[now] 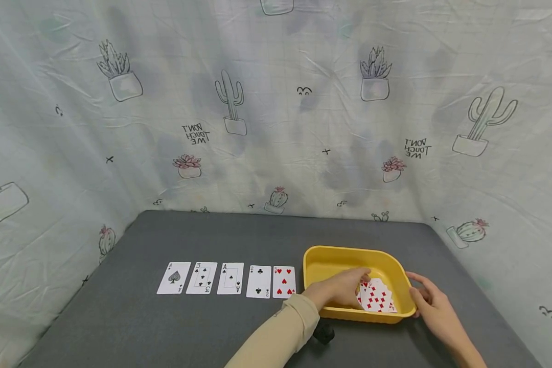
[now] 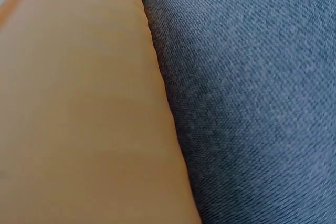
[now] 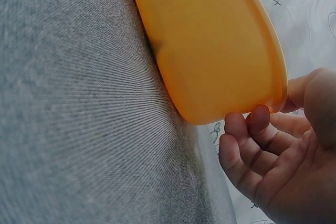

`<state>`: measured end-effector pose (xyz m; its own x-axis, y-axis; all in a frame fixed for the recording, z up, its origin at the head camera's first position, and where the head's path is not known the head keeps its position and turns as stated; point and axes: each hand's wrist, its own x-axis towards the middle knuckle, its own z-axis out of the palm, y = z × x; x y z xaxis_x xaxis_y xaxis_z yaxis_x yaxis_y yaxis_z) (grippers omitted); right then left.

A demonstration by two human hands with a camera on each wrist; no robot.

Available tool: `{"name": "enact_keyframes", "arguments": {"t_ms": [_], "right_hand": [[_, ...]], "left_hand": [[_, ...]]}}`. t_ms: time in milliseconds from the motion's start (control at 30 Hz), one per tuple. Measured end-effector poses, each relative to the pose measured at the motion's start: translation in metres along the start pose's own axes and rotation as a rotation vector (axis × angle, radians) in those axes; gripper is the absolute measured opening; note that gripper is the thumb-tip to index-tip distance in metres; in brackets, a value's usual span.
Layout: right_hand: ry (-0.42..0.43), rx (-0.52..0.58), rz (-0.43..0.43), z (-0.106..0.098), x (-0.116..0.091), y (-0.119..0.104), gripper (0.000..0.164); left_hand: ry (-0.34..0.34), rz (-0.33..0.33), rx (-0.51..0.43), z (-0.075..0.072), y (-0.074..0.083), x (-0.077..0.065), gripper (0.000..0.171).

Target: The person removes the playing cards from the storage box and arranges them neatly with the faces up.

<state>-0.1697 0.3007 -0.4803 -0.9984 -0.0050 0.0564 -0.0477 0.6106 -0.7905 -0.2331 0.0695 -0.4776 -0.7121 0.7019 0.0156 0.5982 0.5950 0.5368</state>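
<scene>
Near the right edge of the tabletop (image 1: 119,327), cards (image 1: 379,297) in the tray (image 1: 368,316) are being partly hidden by the left hand (image 1: 344,287).

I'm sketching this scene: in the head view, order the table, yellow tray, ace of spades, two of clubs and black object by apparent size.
1. Table
2. Yellow tray
3. Ace of spades and two of clubs: too alike to rank
4. Black object

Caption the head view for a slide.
Left hand inside a yellow tray of playing cards, right hand gripping it, five face-up cards in a row alongside.
</scene>
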Motion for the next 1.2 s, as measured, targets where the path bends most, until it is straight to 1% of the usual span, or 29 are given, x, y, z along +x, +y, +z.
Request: {"name": "enact_keyframes", "arguments": {"t_ms": [67,167,267,367,433,500,600,667,867,1100,1200], "right_hand": [[0.002,0.002,-0.006,0.0002,-0.0004,0.0005,0.045],[0.008,-0.001,-0.014,0.0008,-0.0003,0.0015,0.044],[0.012,-0.009,-0.007,0.0017,0.0002,0.0025,0.044],[0.01,-0.012,0.008,0.0022,0.0003,0.0027,0.044],[0.008,-0.01,0.014,0.002,0.0,0.0021,0.045],[0.004,-0.006,0.017,0.0016,-0.0004,0.0014,0.045],[0.0,0.004,0.013,0.0006,-0.0011,0.0001,0.045],[-0.002,0.008,0.009,0.0003,-0.0014,-0.0003,0.045],[0.002,0.016,-0.008,0.0006,-0.0008,-0.0004,0.045],[0.006,0.01,-0.009,0.0005,-0.0001,-0.0008,0.045],[0.004,0.004,-0.002,0.0002,-0.0001,-0.0011,0.045]], "left_hand": [[0.001,0.007,0.006,-0.0001,-0.0001,-0.0003,0.09],[-0.017,0.029,0.016,-0.0005,-0.0005,-0.0003,0.09],[-0.05,0.038,0.025,-0.0012,-0.0014,-0.0007,0.086],[-0.059,0.039,0.015,-0.0014,-0.0016,-0.0008,0.083],[-0.044,0.032,0.009,-0.001,-0.0014,-0.0008,0.082],[-0.024,0.008,0.009,0.0003,-0.0014,-0.0005,0.082],[0.0,-0.032,0.024,0.0024,-0.0023,0.0002,0.087],[0.009,-0.045,0.039,0.0039,-0.0034,0.0012,0.09],[0.002,-0.034,0.082,0.0045,-0.0057,0.0044,0.093],[0.016,-0.046,0.043,0.0011,-0.0046,0.0034,0.088],[0.027,-0.035,0.056,-0.0002,-0.0026,0.0018,0.086]]}}
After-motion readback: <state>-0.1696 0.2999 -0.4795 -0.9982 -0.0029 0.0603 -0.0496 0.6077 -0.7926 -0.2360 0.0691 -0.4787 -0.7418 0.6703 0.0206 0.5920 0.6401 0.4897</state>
